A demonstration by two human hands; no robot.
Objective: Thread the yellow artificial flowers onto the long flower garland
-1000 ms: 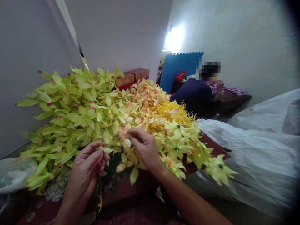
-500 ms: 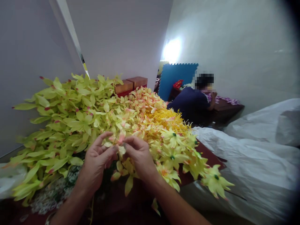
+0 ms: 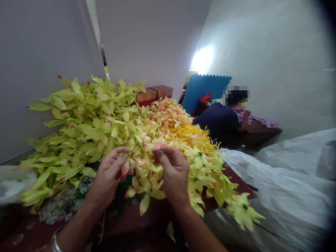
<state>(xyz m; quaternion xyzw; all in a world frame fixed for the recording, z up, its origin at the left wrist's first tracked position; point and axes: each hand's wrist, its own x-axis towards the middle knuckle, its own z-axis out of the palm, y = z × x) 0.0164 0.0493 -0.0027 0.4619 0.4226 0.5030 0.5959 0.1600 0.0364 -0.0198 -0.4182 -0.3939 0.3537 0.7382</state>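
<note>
A big heap of yellow-green artificial flowers (image 3: 89,126) with pink tips covers the dark red table (image 3: 136,217) in front of me. My left hand (image 3: 110,176) pinches a small yellow-pink petal piece (image 3: 125,167) between thumb and fingers at the heap's near edge. My right hand (image 3: 174,173) is just to its right, fingertips closed on another pale pink petal (image 3: 157,147) from the pile. A clump of orange-yellow stamens (image 3: 189,133) lies further back, and finished flowers with green centres (image 3: 243,210) hang off the table's right edge.
A person in a dark blue shirt (image 3: 217,120) sits at a low table (image 3: 259,127) at the back right, beside a blue foam mat (image 3: 204,87). White plastic sacks (image 3: 283,182) fill the right side. Wooden boxes (image 3: 152,94) stand behind the heap. Grey walls close in on the left.
My hands have drawn slightly apart; the right hand rose to the pile's pink petals, the left keeps its petal piece. The camera has swung a little to the left.
</note>
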